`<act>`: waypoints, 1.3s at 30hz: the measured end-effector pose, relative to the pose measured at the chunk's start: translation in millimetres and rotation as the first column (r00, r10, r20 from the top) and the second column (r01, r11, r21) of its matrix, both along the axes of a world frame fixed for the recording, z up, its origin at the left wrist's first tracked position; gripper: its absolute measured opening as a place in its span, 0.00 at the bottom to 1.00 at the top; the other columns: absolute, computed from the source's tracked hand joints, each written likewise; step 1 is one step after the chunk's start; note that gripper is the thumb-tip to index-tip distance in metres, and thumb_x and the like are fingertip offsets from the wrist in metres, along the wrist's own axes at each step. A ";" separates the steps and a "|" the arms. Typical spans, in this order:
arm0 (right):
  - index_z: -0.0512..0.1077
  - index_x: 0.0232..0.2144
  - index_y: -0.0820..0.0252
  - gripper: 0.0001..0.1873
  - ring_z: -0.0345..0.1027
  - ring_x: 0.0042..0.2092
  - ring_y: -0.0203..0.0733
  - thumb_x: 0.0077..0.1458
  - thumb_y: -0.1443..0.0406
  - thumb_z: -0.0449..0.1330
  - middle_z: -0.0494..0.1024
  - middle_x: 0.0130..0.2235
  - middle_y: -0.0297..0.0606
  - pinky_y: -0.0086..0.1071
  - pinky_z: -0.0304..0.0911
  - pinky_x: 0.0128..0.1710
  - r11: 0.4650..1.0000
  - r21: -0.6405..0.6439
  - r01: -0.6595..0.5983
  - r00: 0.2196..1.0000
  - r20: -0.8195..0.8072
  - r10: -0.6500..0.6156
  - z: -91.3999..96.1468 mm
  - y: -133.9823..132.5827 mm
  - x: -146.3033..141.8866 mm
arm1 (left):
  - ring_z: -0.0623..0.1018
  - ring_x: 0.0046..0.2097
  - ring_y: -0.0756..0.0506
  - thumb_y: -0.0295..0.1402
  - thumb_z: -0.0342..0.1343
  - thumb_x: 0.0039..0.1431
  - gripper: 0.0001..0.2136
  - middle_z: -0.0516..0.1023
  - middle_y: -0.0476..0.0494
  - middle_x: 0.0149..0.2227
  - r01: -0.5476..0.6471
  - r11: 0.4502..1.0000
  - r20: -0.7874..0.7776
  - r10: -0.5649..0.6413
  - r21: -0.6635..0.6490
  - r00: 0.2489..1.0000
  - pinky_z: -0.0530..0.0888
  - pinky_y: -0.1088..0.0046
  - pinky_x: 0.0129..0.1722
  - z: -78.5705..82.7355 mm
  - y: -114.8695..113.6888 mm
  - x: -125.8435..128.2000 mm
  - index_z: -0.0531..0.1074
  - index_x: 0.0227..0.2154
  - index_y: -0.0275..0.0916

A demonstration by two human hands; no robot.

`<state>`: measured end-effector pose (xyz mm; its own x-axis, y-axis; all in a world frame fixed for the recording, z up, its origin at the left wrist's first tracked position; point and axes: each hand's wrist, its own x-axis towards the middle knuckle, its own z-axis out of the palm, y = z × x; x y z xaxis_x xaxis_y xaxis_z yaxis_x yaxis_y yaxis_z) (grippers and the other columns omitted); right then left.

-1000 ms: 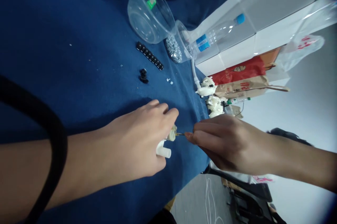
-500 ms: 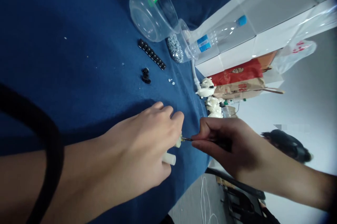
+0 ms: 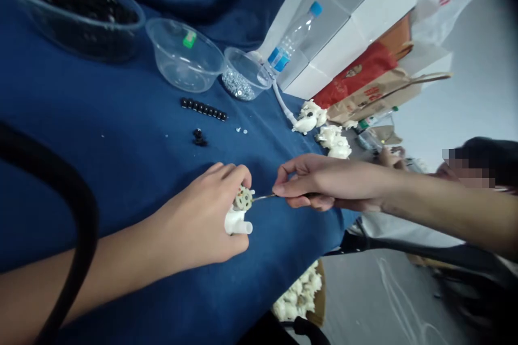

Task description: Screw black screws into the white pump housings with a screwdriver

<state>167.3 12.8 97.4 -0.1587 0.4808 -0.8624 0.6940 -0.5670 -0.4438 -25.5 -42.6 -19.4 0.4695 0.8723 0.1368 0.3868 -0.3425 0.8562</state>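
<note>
My left hand (image 3: 202, 215) is closed around a white plastic part (image 3: 235, 221) with a short tube sticking out of it. A round, pale green disc with holes (image 3: 244, 198) sits on that part, beside my index finger. My right hand (image 3: 307, 180) pinches a thin screwdriver (image 3: 264, 197); its metal shaft points left and its tip meets the edge of the disc. The handle is mostly hidden in my fingers. Above my left hand on the blue cloth lie a row of black round pieces (image 3: 203, 109), a small clump of black bits (image 3: 199, 138) and two tiny pale pieces (image 3: 242, 130).
Along the back stand a tub of black parts (image 3: 93, 37), a clear bowl (image 3: 184, 72), a cup of small metal screws (image 3: 238, 86) and a plastic bottle (image 3: 289, 45). White plastic assemblies (image 3: 334, 140) lie beyond my right hand. A box of white pieces (image 3: 299, 296) sits below; another person (image 3: 481, 161) is at right.
The view has swung, bringing the black-parts tub and the lower box into sight. My left hand has turned, exposing the disc and white part. More of the screwdriver's shaft shows.
</note>
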 end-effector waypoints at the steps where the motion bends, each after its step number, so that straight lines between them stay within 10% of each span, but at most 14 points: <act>1: 0.70 0.25 0.62 0.13 0.47 0.18 0.25 0.47 0.65 0.72 0.67 0.21 0.30 0.23 0.37 0.16 0.998 0.042 -0.050 0.998 -0.036 0.052 3.4 1.8 7.8 | 0.70 0.41 0.42 0.28 0.59 0.43 0.17 0.69 0.49 0.38 -0.028 0.999 0.004 0.028 -0.037 1.000 0.68 0.64 0.40 1.7 -0.1 -0.5 0.64 0.38 0.41; 4: 0.73 0.30 0.62 0.11 0.52 0.20 0.27 0.53 0.61 0.70 0.70 0.24 0.32 0.23 0.42 0.16 0.935 0.341 -0.101 0.965 -0.196 0.176 12.5 6.9 31.0 | 0.72 0.35 0.45 0.31 0.62 0.45 0.19 0.71 0.52 0.36 -0.128 0.980 0.043 0.136 -0.154 0.990 0.69 0.67 0.36 6.0 0.9 -0.4 0.64 0.41 0.45; 7: 0.75 0.35 0.62 0.08 0.55 0.21 0.28 0.55 0.64 0.69 0.72 0.24 0.33 0.24 0.43 0.17 0.831 0.533 0.158 0.872 -0.469 0.136 8.3 16.3 43.1 | 0.72 0.28 0.49 0.35 0.65 0.47 0.19 0.71 0.55 0.30 -0.163 0.948 0.115 0.201 -0.275 0.973 0.68 0.72 0.29 9.5 2.9 0.7 0.63 0.39 0.45; 16: 0.72 0.47 0.59 0.20 0.59 0.22 0.28 0.52 0.62 0.68 0.78 0.38 0.36 0.26 0.48 0.20 0.780 0.396 0.484 0.603 -0.797 0.031 -81.0 49.5 18.9 | 0.75 0.36 0.48 0.43 0.64 0.49 0.18 0.77 0.45 0.38 -0.105 0.853 0.466 0.378 -0.511 0.800 0.70 0.74 0.36 10.4 9.0 -6.5 0.67 0.37 0.39; 28: 0.69 0.38 0.63 0.18 0.64 0.27 0.33 0.69 0.53 0.52 0.75 0.26 0.35 0.28 0.58 0.30 0.843 0.402 0.359 0.657 -0.750 0.078 -87.0 24.7 19.5 | 0.77 0.33 0.45 0.44 0.58 0.58 0.16 0.80 0.41 0.34 -0.145 0.786 0.502 0.512 -0.601 0.697 0.71 0.73 0.29 22.5 10.1 -1.7 0.64 0.42 0.40; 33: 0.62 0.34 0.58 0.19 0.66 0.29 0.36 0.70 0.51 0.46 0.73 0.33 0.36 0.31 0.60 0.29 0.755 0.571 0.322 0.662 -0.706 0.252 -93.2 8.4 8.5 | 0.72 0.26 0.50 0.47 0.64 0.56 0.20 0.75 0.49 0.29 -0.244 0.824 0.434 0.492 -0.511 0.754 0.69 0.76 0.24 9.6 7.1 2.9 0.65 0.42 0.40; 39: 0.55 0.31 0.54 0.19 0.68 0.42 0.40 0.57 0.69 0.66 0.74 0.45 0.37 0.38 0.66 0.44 0.567 0.766 0.302 0.661 -0.597 0.455 -97.7 -5.0 3.6 | 0.70 0.26 0.51 0.54 0.62 0.54 0.24 0.70 0.53 0.26 -0.292 0.832 0.394 0.495 -0.472 0.774 0.71 0.77 0.25 2.8 5.3 5.4 0.65 0.42 0.41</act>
